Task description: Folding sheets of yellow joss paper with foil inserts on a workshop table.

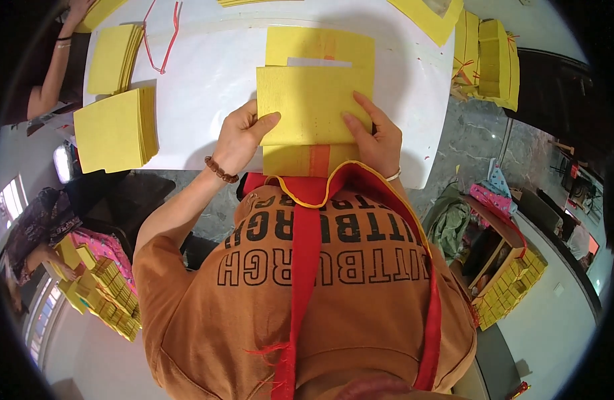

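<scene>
Both my hands hold a squarish piece of ribbed yellow paper (pixel 307 100) at its two sides. Its thickness cannot be made out from above. My left hand (pixel 246 133) pinches the left edge, thumb on top and fingers underneath. At the right edge, my right hand (pixel 379 137) grips it with thumb and forefinger on the upper face. Beneath lies a longer yellow sheet (pixel 277 47) with an orange band down its middle, showing beyond the held paper at the far and near ends. A white strip (pixel 314 62) peeks out along the held paper's far edge.
Two yellow paper stacks (pixel 114 133) and a red cord (pixel 162 70) lie on the left of the white table (pixel 207 87). Tied yellow bundles (pixel 490 63) stand beyond its right edge. Other people's arms (pixel 50 87) show at the left. Packed yellow bundles (pixel 510 287) sit behind, right.
</scene>
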Available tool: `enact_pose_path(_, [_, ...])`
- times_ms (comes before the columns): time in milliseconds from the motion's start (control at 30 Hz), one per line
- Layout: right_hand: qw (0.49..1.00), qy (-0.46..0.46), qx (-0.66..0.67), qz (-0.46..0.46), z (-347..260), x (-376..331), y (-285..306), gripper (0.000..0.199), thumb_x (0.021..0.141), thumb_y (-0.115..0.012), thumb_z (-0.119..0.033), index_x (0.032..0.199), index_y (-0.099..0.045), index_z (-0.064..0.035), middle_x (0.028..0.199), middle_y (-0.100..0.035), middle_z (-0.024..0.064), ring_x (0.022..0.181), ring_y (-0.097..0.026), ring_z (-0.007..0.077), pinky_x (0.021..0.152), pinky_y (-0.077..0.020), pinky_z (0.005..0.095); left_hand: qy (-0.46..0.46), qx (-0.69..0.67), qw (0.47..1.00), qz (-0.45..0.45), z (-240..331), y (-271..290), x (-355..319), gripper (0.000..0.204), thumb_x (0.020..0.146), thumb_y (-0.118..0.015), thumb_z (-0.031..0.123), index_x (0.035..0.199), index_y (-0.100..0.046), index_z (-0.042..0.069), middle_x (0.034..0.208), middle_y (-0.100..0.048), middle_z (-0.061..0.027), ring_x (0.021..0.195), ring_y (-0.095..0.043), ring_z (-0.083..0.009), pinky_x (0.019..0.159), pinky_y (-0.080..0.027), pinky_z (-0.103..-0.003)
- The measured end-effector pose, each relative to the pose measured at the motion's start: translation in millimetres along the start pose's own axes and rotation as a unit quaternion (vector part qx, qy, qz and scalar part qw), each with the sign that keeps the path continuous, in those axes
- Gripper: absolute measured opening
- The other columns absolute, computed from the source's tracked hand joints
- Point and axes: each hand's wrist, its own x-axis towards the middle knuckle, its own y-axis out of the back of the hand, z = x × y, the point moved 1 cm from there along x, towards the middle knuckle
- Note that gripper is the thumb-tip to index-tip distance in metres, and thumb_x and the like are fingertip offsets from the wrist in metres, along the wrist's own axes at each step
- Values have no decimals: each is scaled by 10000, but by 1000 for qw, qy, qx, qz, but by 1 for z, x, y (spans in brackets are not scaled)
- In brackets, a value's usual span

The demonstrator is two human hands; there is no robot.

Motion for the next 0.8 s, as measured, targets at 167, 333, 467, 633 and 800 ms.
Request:
enact_pose_path(167, [1000, 2, -11, 17, 3, 3, -2, 336, 778, -666, -159, 1087, -613, -37, 902, -648, 156, 788, -639, 253, 692, -483, 301, 10, -22, 1000, 9, 3, -2, 1, 179, 889, -562, 155, 1015, -583, 30, 695, -525, 60, 555, -384, -19, 500, -297, -190])
enact_pose_path(333, [999, 15, -19, 22, 6, 3, -2, 330, 778, -659, -156, 1085, -613, -42, 891, -644, 156, 782, -632, 265, 682, -481, 307, -81, 26, 992, 92, 7, 9, 2, 138, 862, -599, 114, 965, -539, 45, 861, -569, 15, 690, -449, -22, 579, -345, -175])
enact_pose_path(467, [999, 28, -38, 27, 2, 1, -2, 337, 776, -658, -154, 1092, -608, -49, 870, -636, 153, 765, -626, 272, 668, -480, 318, -407, 448, 782, 149, 56, -11, -1, 441, 783, -664, 211, 1142, -501, 14, 1137, -541, -148, 1044, -501, -258, 854, -390, -369])
enact_pose_path(633, [997, 64, -42, 30, 4, 2, -5, 341, 780, -658, -168, 1095, -602, -51, 840, -627, 156, 729, -615, 282, 655, -479, 329, -355, 530, 768, 54, 25, -53, 15, 611, 778, -624, 326, 1303, -420, 87, 1348, -372, -154, 1247, -320, -335, 1010, -253, -457])
enact_pose_path(800, [982, 84, -165, 36, -13, -3, 1, 349, 763, -658, -191, 1089, -604, -76, 988, -598, 118, 865, -592, 271, 691, -470, 346, -349, 589, 726, 60, 11, -56, 22, 688, 749, -610, 469, 1312, -426, 117, 1373, -353, -132, 1285, -277, -314, 1038, -202, -484])
